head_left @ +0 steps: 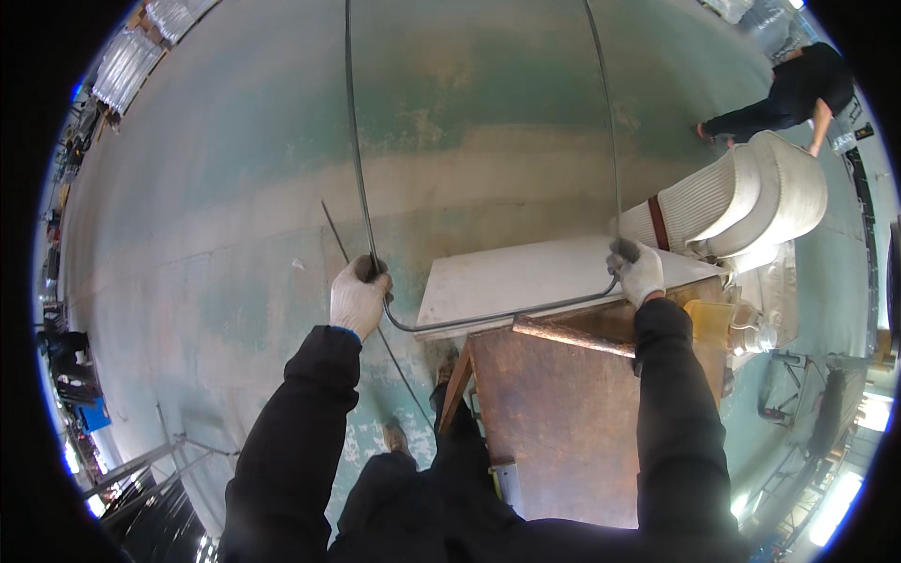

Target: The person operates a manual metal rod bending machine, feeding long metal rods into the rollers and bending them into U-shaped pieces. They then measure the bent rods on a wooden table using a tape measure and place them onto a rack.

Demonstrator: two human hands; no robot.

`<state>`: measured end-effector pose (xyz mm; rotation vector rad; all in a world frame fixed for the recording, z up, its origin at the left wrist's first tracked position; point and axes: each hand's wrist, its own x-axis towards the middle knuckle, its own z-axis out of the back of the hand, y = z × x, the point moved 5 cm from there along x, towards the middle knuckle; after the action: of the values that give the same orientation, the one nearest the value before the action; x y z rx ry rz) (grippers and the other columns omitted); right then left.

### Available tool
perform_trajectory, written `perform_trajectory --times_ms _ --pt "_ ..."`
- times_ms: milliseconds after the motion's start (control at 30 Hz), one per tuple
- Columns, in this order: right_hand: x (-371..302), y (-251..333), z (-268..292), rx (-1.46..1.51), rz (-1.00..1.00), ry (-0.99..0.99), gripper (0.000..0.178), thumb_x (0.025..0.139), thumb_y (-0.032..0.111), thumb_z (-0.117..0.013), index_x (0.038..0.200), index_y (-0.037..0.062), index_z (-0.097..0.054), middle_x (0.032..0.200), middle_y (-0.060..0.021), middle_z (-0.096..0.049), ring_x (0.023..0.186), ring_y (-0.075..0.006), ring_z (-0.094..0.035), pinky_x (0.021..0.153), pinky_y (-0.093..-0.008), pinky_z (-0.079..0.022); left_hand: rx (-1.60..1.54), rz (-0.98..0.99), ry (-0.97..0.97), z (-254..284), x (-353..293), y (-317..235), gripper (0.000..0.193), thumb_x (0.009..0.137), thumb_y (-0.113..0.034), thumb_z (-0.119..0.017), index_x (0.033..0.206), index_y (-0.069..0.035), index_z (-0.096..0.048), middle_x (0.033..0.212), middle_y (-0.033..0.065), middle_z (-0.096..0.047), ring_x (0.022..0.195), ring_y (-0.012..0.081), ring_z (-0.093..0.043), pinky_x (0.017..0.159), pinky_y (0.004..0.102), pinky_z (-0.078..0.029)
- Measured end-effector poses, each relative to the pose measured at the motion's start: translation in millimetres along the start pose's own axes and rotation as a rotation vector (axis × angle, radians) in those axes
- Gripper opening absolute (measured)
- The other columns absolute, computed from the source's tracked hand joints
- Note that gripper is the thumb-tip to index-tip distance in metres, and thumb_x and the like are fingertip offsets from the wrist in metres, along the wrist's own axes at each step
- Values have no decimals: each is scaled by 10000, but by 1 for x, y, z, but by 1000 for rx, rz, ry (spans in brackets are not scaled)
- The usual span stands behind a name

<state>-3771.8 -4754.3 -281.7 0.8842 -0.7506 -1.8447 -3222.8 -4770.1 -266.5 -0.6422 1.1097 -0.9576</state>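
Observation:
A long grey metal rod or tube (497,320), bent into a U, spans the space in front of me. Its two arms run away toward the far edge of the view. My left hand (359,293), in a white glove with grey fingertips, is closed around the left bend. At the right bend, my right hand (639,272) in a matching glove grips the same piece. A thin straight rod (399,366) passes at a slant behind my left hand; whether it joins the bent one I cannot tell.
Below the rod stands a brown wooden bench (554,422) with a rough wood strip (574,336) on it. A white board (516,281) lies beyond. To the right are white ribbed rolls (713,202), a yellow container (710,324) and a bending person (798,89) in black.

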Motion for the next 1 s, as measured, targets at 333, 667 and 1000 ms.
perform_trajectory --times_ms 333,667,1000 --pt "19 -57 -7 112 18 -15 265 1069 -4 -699 1299 -93 -797 1039 -139 -856 897 -188 -781 847 -363 -628 -54 55 -55 -23 5 25 151 1073 -23 -717 1215 27 -721 1020 94 -759 891 213 -751 779 385 -651" --pt "14 -39 -5 -71 28 -61 335 1043 71 -736 1353 -40 -796 1015 -186 -856 874 -232 -816 844 -394 -626 77 64 -18 -30 19 34 195 1121 -64 -709 1293 26 -696 1056 100 -747 935 221 -748 771 389 -645" --pt "18 -43 -8 2 10 -47 452 1048 90 -758 1472 -68 -740 1149 -230 -866 929 -222 -825 880 -374 -634 98 68 -49 -30 17 33 201 1103 -96 -711 1264 25 -709 1013 103 -755 858 216 -750 735 379 -626"
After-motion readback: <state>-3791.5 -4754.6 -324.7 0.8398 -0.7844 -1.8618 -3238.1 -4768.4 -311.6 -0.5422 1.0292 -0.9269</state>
